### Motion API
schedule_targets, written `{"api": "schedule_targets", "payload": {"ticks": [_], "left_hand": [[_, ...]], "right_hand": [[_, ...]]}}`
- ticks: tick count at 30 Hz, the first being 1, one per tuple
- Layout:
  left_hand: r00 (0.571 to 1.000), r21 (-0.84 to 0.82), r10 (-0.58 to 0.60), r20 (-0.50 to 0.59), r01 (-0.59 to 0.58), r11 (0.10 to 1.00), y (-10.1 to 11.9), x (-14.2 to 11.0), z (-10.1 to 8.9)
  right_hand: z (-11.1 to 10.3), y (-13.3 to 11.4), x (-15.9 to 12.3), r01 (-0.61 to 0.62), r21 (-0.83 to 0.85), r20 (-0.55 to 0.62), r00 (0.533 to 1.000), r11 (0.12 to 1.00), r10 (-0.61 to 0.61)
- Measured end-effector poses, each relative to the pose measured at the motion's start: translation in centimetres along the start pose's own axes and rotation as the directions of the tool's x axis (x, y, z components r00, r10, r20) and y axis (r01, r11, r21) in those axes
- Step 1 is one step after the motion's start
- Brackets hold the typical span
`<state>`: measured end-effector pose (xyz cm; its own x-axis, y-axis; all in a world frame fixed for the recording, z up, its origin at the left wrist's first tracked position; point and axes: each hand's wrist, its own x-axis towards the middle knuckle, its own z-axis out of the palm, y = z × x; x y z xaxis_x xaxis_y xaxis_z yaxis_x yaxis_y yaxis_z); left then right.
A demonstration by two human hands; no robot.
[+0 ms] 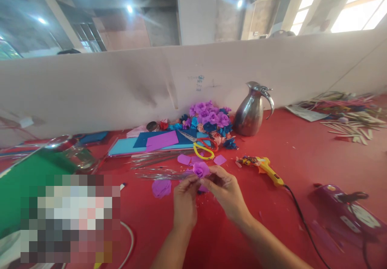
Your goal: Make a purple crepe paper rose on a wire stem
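A purple paper rose (200,169) is held up between my two hands, over the red table. My left hand (185,198) pinches it from the left and below. From the right, the thumb and fingers of my right hand (225,186) grip its petals. Loose purple paper petals (161,188) lie to the left of my hands, and another petal (219,159) rests just beyond them. Thin metal wires (160,175) spread out behind my left hand. Scissors with yellow and red handles (203,152) lie a little farther back. My fingers hide the flower's underside.
Finished paper flowers (211,117) are heaped by the wall beside a steel jug (249,111). A yellow glue gun (269,171) lies right, its cord running to a purple power strip (350,210). Coloured paper sheets (127,147) and a glass jar (81,158) are left.
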<state>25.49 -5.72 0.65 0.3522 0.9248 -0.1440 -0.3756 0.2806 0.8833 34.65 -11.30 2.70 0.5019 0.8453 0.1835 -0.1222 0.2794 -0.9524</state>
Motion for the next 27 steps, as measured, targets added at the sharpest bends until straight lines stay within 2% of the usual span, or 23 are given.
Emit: {"api": "schedule_targets", "payload": {"ticks": [4, 9, 12, 16, 23, 27], "left_hand": [[1.0, -0.011, 0.018, -0.026, -0.018, 1.0, 0.3, 0.1, -0.1], [0.998, 0.029, 0.026, -0.054, -0.024, 0.999, 0.3, 0.3, -0.3], [0.999, 0.063, 0.035, -0.015, -0.034, 0.997, 0.3, 0.2, -0.4], [0.994, 0.131, 0.093, 0.061, -0.1, 0.986, 0.3, 0.2, -0.6], [0.961, 0.252, 0.27, 0.057, -0.276, 0.928, 0.9, 0.3, -0.8], [0.956, 0.292, 0.282, 0.077, -0.291, 0.911, 1.0, 0.3, -0.8]], "right_hand": [[-0.2, -0.7, -0.2, -0.007, 0.088, 0.022, 1.0, 0.996, 0.005], [-0.3, -0.8, 0.0, -0.02, 0.093, -0.079, 0.996, 0.996, 0.028], [-0.4, -0.4, 0.3, -0.029, -0.029, -0.017, 0.999, 0.999, 0.028], [-0.4, -0.1, 0.5, 0.07, -0.177, 0.045, 0.997, 0.982, -0.063], [-0.6, 0.6, 0.7, 0.119, -0.083, 0.116, 0.987, 0.989, -0.109], [-0.6, 0.7, 0.7, 0.108, -0.056, 0.126, 0.987, 0.993, -0.1]]}}
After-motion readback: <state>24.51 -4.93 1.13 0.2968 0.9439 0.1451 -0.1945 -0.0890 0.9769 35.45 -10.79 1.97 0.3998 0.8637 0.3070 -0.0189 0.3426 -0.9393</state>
